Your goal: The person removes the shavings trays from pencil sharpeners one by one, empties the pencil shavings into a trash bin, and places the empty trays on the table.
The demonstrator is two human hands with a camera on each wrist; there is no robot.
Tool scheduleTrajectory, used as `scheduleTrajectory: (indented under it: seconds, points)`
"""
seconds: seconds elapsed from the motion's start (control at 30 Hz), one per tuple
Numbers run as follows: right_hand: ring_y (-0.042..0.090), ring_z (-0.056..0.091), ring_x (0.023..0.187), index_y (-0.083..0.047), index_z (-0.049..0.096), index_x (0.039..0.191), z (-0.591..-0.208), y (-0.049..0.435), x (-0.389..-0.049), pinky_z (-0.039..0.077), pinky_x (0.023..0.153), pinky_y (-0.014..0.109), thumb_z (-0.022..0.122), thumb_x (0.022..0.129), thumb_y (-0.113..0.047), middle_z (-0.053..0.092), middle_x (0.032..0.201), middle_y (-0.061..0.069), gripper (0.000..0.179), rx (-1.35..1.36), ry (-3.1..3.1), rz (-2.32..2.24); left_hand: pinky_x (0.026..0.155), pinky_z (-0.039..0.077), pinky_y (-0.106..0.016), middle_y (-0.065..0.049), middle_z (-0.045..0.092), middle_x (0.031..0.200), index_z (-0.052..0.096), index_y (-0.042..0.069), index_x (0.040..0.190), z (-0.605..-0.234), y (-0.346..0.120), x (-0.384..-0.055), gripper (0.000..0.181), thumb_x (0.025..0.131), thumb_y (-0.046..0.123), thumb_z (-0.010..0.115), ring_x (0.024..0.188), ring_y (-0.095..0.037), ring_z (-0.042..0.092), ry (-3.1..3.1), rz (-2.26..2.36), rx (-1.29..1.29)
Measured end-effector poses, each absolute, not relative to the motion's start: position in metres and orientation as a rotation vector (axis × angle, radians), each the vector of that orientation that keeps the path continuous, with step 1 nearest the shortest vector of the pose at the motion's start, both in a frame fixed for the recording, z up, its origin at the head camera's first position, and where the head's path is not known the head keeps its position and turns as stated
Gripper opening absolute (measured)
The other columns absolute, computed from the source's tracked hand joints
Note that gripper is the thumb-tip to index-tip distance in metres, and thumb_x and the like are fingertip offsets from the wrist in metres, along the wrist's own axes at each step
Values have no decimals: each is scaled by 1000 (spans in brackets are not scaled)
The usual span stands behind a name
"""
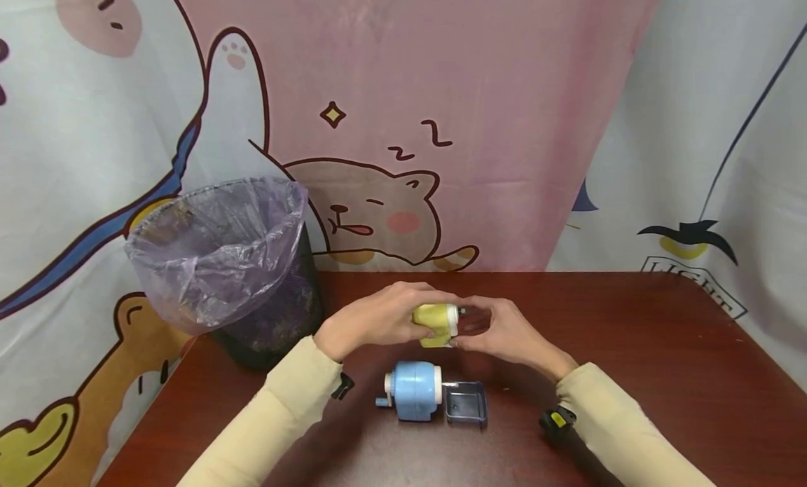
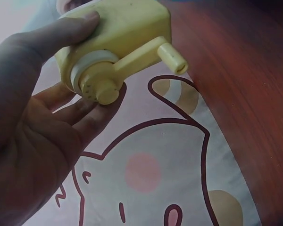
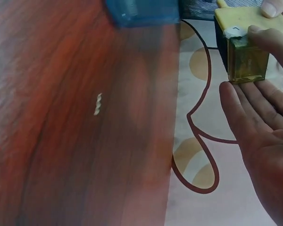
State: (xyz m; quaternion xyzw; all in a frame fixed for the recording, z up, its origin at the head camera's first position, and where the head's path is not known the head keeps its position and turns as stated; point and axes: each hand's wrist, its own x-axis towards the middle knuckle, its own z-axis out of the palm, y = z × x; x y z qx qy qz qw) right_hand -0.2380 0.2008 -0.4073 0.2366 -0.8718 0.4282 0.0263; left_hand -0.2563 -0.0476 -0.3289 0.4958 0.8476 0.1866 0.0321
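My left hand (image 1: 387, 315) grips a yellow hand-crank pencil sharpener (image 1: 433, 321) above the table, thumb on top and fingers below. Its crank handle (image 2: 172, 57) points out in the left wrist view. At the opposite end, my right hand (image 1: 504, 331) pinches the clear yellowish shavings drawer (image 3: 247, 61), which sticks out of the body. The right thumb presses its upper side and the fingertips lie under it. A blue crank pencil sharpener (image 1: 416, 392) stands on the table nearer to me, a clear bluish shavings drawer (image 1: 465, 404) right beside it.
At the back left stands a dark mesh bin (image 1: 277, 326) lined with a translucent purple bag (image 1: 221, 263). A small pale curl (image 3: 98, 104) lies on the brown table (image 1: 630, 375). A printed cloth (image 1: 492, 122) hangs behind the table.
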Motion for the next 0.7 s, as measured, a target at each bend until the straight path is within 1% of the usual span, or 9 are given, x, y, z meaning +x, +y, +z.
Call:
scheduleTrajectory:
  seconds: [0.13,0.37,0.5,0.7]
  points:
    - [12,74,93,-12,66,124,-406,198,-240,60,78,25,91,75,-30,75,110,2,58,719,-2711,1412,91,55,-31,-4,69,128,60,19,144,-329,-50,-257,58,90,15,79,104,-13,63,2595,594,1543]
    - [13,75,93,-11,64,119,-406,194,-242,61,79,26,92,72,-29,73,110,5,57,738,-2706,1473,88,53,-26,-2,69,129,60,19,143,-332,-51,-259,57,90,16,79,103,-13,63,2595,604,1533]
    - [12,73,89,-14,62,115,-406,193,-243,60,77,25,94,70,-27,72,105,3,56,752,-2722,1450,90,53,-27,-2,67,129,60,19,140,-335,-51,-258,55,89,16,80,103,-13,62,2585,630,1559]
    - [11,69,79,-19,60,109,-403,191,-245,59,70,27,94,66,-27,69,93,-2,55,797,-2764,1354,90,53,-27,-1,67,124,61,18,137,-337,-52,-256,55,87,17,83,103,-13,62,2565,669,1613]
